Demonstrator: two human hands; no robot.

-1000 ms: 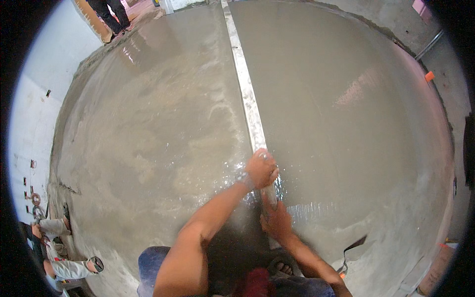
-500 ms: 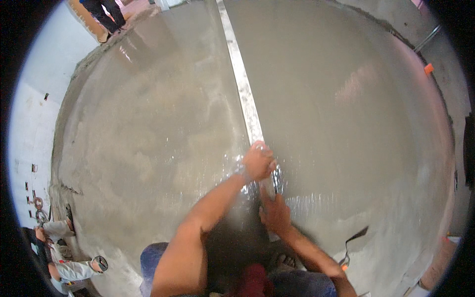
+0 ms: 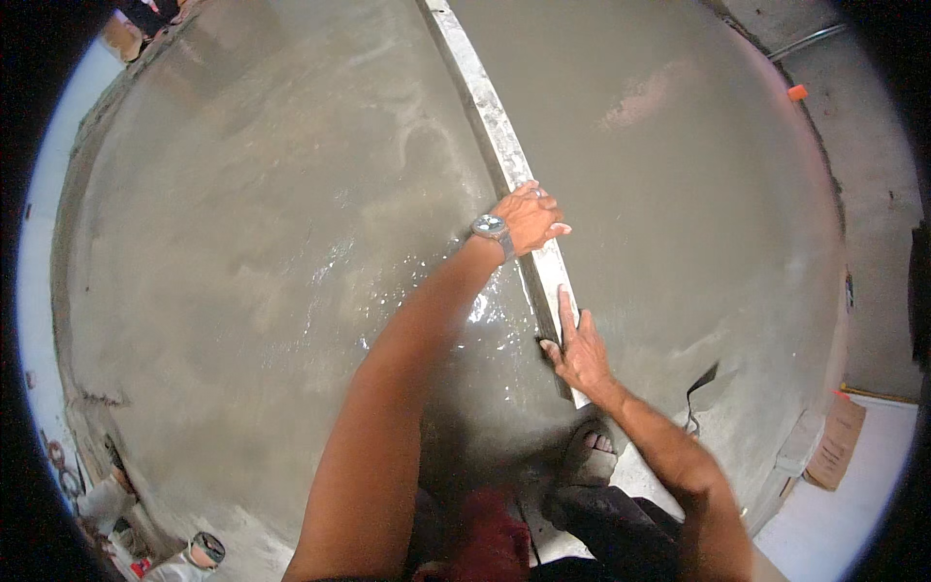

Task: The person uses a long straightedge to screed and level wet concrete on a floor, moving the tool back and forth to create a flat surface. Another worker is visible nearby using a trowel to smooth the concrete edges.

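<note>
A long, pale metal straightedge [image 3: 493,118] lies across wet grey mortar [image 3: 291,194], running from the far middle toward my feet. My left hand [image 3: 529,221], with a watch on its wrist, is closed over the bar about midway along the visible length. Close to the bar's near end, my right hand [image 3: 582,357] holds it, index finger stretched along the top and thumb at the left edge. Water glistens on the mortar left of the bar. My sandalled foot [image 3: 593,454] is just below that near end.
A dark strap [image 3: 700,380] rests on the floor to my right. Beyond it are a cardboard box [image 3: 836,444] and an orange piece [image 3: 797,93] by the wall's foot. A person's leg [image 3: 189,565] shows at lower left; another person [image 3: 150,14] stands far left.
Both hands and the straightedge's near end have moved farther away and to the right in view. My right index finger now points along the bar. The view has also shifted.
</note>
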